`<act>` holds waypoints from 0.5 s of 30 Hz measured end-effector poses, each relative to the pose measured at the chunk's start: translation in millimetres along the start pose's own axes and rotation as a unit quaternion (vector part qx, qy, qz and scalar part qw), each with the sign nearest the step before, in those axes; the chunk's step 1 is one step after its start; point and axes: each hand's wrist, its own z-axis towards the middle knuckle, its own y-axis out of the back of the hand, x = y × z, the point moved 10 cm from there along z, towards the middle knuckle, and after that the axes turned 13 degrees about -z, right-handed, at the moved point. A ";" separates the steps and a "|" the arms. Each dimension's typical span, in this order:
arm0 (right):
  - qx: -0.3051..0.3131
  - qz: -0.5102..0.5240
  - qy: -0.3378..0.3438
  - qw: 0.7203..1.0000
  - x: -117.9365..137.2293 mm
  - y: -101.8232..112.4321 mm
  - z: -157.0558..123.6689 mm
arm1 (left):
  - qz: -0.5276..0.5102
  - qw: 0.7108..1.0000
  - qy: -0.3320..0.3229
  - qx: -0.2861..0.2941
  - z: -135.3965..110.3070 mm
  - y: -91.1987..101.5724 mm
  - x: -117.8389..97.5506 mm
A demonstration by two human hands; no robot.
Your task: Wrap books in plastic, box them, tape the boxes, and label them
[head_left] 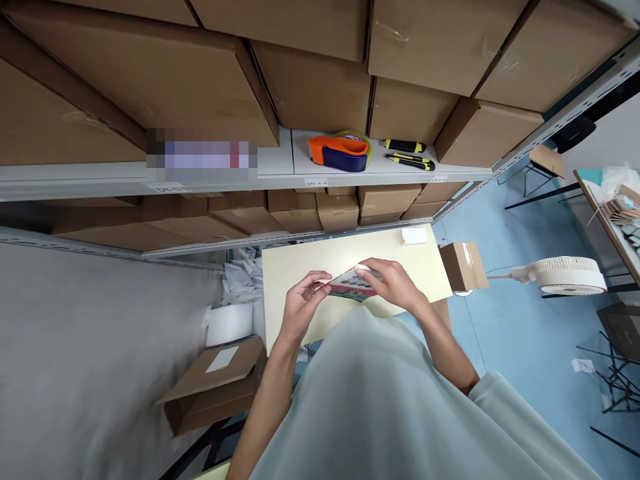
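My left hand (301, 304) pinches the left end of a thin, flat printed item (350, 285), its fingers and thumb closed on the edge. It has a white spine-like edge with small print and a face in white, red and green; whether it is a book or a slim box I cannot tell. My right hand (393, 283) grips its right end, thumb across the printed face. Both hands hold it tilted above the pale yellow table (295, 267), close to my body. A small white box (414, 235) lies at the table's far right corner.
Above the table, a shelf (275, 160) bears cardboard boxes (315, 87), an orange and blue tape dispenser (340, 153) and cutters (410, 160). An open carton (215, 380) and a white roll (230, 325) stand left. At right are another carton (463, 265) and a white fan (570, 275).
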 end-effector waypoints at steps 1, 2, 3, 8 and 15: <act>0.004 0.003 0.000 1.000 1.8 -0.6 1.4 | 0.006 1.000 0.011 0.018 0.4 -3.2 2.7; 0.006 0.008 0.001 1.000 2.7 -0.8 3.1 | 0.007 0.999 0.024 0.036 1.0 -6.7 6.4; 0.008 0.014 0.001 1.000 2.5 -0.3 5.0 | 0.004 0.998 0.036 0.047 1.6 -9.5 10.3; -0.105 0.054 -0.051 0.992 -36.2 28.8 1.3 | -0.074 0.996 0.041 -0.017 5.0 -6.1 17.6; -0.081 0.328 -0.202 0.919 -122.0 -30.0 -42.9 | -0.220 0.966 0.089 -0.102 2.1 -2.7 35.1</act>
